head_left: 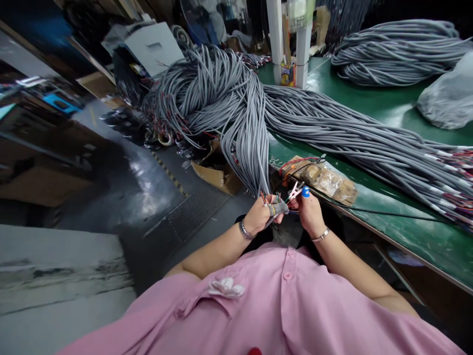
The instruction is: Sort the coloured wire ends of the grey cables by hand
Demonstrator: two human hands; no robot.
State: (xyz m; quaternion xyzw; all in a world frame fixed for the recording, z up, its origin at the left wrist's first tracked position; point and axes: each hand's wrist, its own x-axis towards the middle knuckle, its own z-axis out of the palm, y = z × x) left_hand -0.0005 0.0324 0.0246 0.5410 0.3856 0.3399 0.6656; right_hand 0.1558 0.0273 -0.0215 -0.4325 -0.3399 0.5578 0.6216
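My left hand (pixel 260 213) is closed around a grey cable, and short coloured wire ends (pixel 264 197) stick up from the fist. A worn grey cover (pixel 278 209) wraps a finger of this hand. Just to the right, my right hand (pixel 309 213) pinches a small pale pink clip-like tool (pixel 294 191) beside thin coloured wires; its exact kind is too small to tell. The right thumb wears a blue finger cot (pixel 305 192). A thick bundle of grey cables (pixel 254 143) hangs over the table edge down to the left hand.
On the green table (pixel 391 195), a taped wooden block (pixel 325 180) lies near the edge. Behind it stretches a long cable bundle (pixel 354 125). A coiled cable pile (pixel 399 52) and a plastic bag (pixel 449 93) are at the back right. A cardboard box (pixel 214 175) stands below.
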